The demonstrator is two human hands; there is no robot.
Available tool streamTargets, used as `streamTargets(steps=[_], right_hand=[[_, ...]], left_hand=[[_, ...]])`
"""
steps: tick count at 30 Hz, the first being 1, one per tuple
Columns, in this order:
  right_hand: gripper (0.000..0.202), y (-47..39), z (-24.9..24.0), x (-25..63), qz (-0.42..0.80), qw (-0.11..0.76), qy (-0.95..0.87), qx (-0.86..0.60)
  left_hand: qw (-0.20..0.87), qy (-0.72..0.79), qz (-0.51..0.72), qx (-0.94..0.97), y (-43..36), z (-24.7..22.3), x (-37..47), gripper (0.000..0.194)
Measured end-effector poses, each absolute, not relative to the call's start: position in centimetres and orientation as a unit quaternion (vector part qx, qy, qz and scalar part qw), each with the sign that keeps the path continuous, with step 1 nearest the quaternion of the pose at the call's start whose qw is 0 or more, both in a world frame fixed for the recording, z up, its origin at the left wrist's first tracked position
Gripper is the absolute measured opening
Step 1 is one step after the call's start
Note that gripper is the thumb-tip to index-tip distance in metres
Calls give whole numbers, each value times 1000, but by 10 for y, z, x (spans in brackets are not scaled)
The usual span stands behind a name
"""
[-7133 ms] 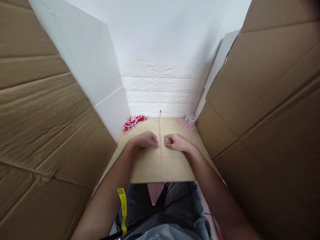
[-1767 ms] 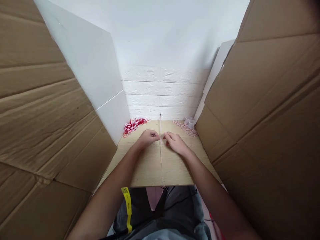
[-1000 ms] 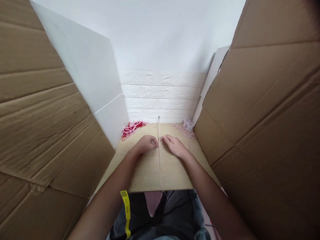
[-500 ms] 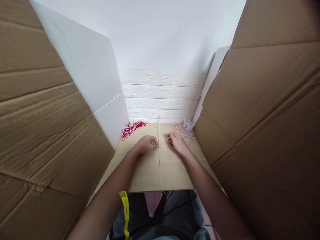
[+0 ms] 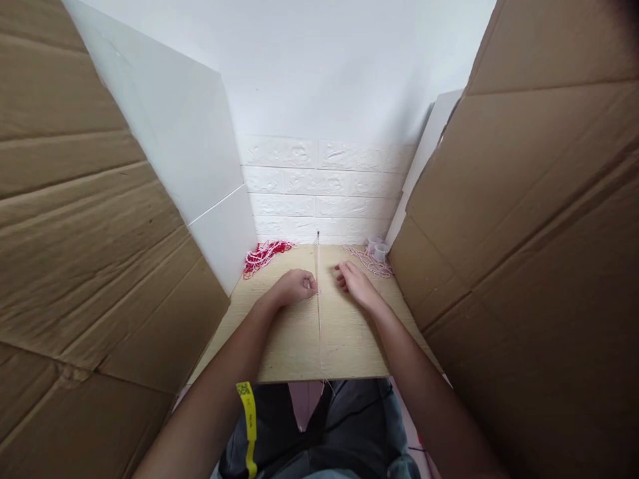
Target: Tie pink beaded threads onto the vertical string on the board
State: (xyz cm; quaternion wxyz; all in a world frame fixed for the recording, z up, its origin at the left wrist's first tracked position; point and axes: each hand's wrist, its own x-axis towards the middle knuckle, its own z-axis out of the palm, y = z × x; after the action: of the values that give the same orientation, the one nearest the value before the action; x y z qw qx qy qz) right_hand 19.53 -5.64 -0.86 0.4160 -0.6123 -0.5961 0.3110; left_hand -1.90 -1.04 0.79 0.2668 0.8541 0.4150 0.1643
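A thin pale cord (image 5: pixel 320 332) runs straight down the middle of the wooden board (image 5: pixel 289 346), from a small dark nail (image 5: pixel 318 233) at the wall to the front edge, where loose ends hang over. Beside the cord, on its left, my left hand (image 5: pixel 298 287) is closed in a pinch on what looks like a fine thread, fingertips close against the cord. My right hand (image 5: pixel 351 279) is to the right of the cord, a short gap away, fingers curled together. Whatever those fingers hold, if anything, is too fine to make out.
Red and white strings (image 5: pixel 267 256) lie heaped at the back left. Pale pink strings (image 5: pixel 372 261) and small clear cups (image 5: pixel 379 250) stand at the back right. Tall cardboard panels (image 5: pixel 100 233) flank both sides, and a white brick-pattern wall (image 5: pixel 284 181) closes the back.
Both hands stay almost in place; the right fingers have shifted very slightly. The whole view has moved a little, and the cord and strings look the same.
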Motion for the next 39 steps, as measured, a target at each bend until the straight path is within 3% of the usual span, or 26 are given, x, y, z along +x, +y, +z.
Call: streamTargets(steps=[4, 10, 15, 17, 21, 24, 28, 31, 36, 39], right_hand=[[49, -56, -7, 196, 287, 455, -603, -590], [50, -57, -12, 204, 228, 388, -585, -675], [50, -57, -8, 197, 326, 458, -580, -589], [49, -58, -5, 197, 298, 473, -585, -588], [44, -59, -5, 203, 217, 406, -587, -666], [45, -57, -9, 203, 257, 393, -579, -666], [46, -54, -9, 198, 336, 465, -562, -596], [43, -55, -7, 197, 326, 492, -549, -592], [41, -55, -12, 199, 356, 422, -541, -634], [37, -53, -14, 196, 350, 438, -568, -603]], left_hand=[[266, 417, 165, 853, -12, 10, -18, 19], [268, 419, 165, 852, -14, 11, -19, 20], [265, 418, 166, 853, -13, 10, -19, 20], [261, 420, 166, 853, -14, 11, -18, 19], [258, 425, 163, 852, -15, 12, -17, 19], [260, 426, 162, 851, -16, 13, -17, 19], [260, 423, 167, 852, -15, 12, -18, 18], [263, 424, 166, 850, -14, 11, -18, 17], [262, 426, 166, 850, -14, 10, -18, 17], [265, 423, 168, 850, -14, 10, -18, 16]])
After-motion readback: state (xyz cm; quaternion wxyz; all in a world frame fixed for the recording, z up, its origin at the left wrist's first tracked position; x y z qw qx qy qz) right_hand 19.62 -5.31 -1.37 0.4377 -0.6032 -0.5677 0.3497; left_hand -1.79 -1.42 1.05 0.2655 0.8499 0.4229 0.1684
